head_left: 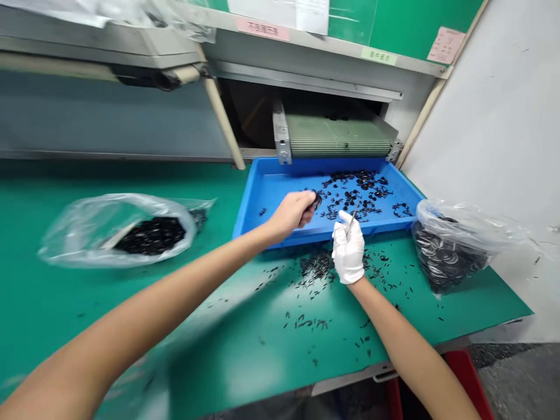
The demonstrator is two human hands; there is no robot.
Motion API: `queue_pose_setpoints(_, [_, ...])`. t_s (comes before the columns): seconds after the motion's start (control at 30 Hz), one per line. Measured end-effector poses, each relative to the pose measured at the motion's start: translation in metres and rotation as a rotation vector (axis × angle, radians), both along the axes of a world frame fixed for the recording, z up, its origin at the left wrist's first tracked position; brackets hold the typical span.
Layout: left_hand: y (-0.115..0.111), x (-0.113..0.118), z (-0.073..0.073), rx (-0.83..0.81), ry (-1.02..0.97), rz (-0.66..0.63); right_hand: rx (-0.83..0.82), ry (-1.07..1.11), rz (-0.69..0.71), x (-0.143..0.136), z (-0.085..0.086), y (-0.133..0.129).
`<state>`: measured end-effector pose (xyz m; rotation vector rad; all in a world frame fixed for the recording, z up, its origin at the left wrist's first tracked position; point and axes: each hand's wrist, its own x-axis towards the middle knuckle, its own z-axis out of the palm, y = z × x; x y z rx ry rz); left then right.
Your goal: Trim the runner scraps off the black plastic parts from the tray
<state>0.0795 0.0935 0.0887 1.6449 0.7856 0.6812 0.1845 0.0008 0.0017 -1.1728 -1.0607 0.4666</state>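
Note:
My left hand (295,213), bare, is closed on a small black round part (317,201) over the front of a blue tray (266,184). Beside it on the right, my right hand (349,248) wears a white glove and is closed around a thin metal tool (353,213) that points up; its exact kind is too small to tell. Inside the tray lie many black rings and small branched black bits (365,179). Below my hands, a pile of short black scraps (318,265) is spread on the green table (245,350).
A ribbed green conveyor belt (341,137) ends above the tray's back edge. On the left lies an open clear bag (151,236) of black parts. Another clear bag (450,251) of black rings stands at right by the white wall (503,134). A red bin (470,379) sits under the table.

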Motion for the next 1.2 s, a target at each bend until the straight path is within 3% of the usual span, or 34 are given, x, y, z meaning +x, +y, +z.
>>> queue_pose_setpoints(0.07, [-0.043,-0.041,-0.021,-0.180,-0.055,0.001,0.004,0.019,0.113,-0.014,0.002,-0.010])
queue_pose_setpoints(0.17, [-0.088,-0.075,-0.056,-0.388,-0.120,0.040,-0.073,-0.044,0.370,-0.034,-0.002,-0.023])
queue_pose_setpoints(0.3, [-0.104,-0.083,-0.083,-0.465,-0.208,0.100,-0.235,-0.066,0.551,-0.041,-0.007,-0.027])
queue_pose_setpoints(0.47, [-0.101,-0.083,-0.083,-0.433,-0.231,0.057,-0.240,-0.167,0.533,-0.034,-0.005,-0.028])
queue_pose_setpoints(0.7, [-0.097,-0.096,-0.081,-0.507,-0.164,-0.115,-0.358,-0.164,0.633,-0.039,0.001,-0.037])
queue_pose_setpoints(0.83, [-0.100,-0.093,-0.084,-0.401,-0.175,-0.047,-0.416,-0.271,0.519,-0.040,0.007,-0.038])
queue_pose_setpoints(1.0, [-0.115,-0.079,-0.091,-0.262,-0.186,0.148,-0.245,-0.580,0.243,-0.048,0.006,-0.036])
queue_pose_setpoints(1.07, [-0.120,-0.074,-0.092,-0.211,-0.179,0.205,-0.279,-0.514,0.179,-0.051,0.003,-0.034])
queue_pose_setpoints(1.2, [-0.121,-0.071,-0.092,-0.219,-0.179,0.183,-0.475,-0.174,0.195,-0.047,0.002,-0.028])
